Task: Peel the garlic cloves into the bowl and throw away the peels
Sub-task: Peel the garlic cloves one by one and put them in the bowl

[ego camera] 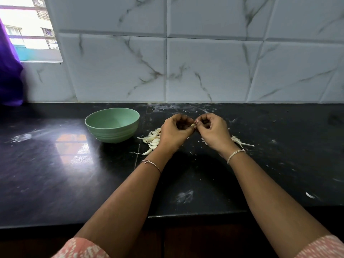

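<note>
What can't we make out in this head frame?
Garlic clove, head view: only a tip shows between the left hand and right hand; fingers cover the rest, so how much peel is left is unclear.
Clove pile: its right part lies behind the left hand, so there is no count.
Bowl: the near wall hides part of its floor.
Bin for peels: none in frame.

Both bare forearms stretch forward and converge. Left hand (176, 132) and right hand (213, 131) sit close together, fingers curled, fingertips meeting at centre. Both pinch one small garlic clove (192, 124) between them.
</note>
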The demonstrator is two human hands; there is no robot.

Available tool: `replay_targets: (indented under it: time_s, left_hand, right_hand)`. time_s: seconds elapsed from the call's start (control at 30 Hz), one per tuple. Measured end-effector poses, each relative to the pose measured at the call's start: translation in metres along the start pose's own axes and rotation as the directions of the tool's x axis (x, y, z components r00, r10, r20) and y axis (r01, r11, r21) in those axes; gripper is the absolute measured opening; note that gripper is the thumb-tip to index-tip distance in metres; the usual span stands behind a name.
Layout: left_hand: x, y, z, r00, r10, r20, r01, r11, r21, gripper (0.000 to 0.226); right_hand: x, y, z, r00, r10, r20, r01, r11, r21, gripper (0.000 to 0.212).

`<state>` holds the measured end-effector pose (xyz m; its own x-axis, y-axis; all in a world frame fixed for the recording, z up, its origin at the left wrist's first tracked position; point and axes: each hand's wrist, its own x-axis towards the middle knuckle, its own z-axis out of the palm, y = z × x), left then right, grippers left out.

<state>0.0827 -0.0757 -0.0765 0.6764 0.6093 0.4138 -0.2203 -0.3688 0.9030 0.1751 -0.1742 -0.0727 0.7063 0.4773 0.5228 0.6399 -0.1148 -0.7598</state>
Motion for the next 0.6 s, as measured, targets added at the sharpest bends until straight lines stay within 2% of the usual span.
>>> replay_targets:
  time_s: [0.2,0.3,0.4,0.5,0.6]
  left_hand:
    - [0.002,-0.003,-0.001,0.999,-0.039,0.012,0.039,0.999,-0.022,0.028]
    - [0.002,-0.003,-0.002,0.997,-0.075,-0.001,0.075,0.997,0.003,0.026]
    - [-0.001,-0.002,-0.002,1.000,-0.006,0.030,0.000,0.977,0.211,0.017]
    - [-0.006,-0.004,0.000,0.980,0.119,0.157,-0.185,0.828,0.529,0.016]
    - [-0.008,-0.007,0.001,0.968,0.071,0.241,-0.217,0.722,0.657,0.020]
  right_hand:
    - [0.000,-0.002,-0.002,0.999,0.045,0.008,-0.046,0.998,0.054,0.020]
    - [0.003,0.002,-0.012,0.995,0.074,-0.060,-0.077,0.996,-0.046,0.013]
    - [0.002,0.003,-0.028,0.989,0.068,-0.128,-0.105,0.946,-0.306,0.006]
    - [0.004,0.007,-0.037,0.977,0.089,-0.196,-0.164,0.896,-0.413,0.018]
    - [0.005,0.013,-0.042,0.979,0.117,-0.168,-0.184,0.864,-0.469,0.025]
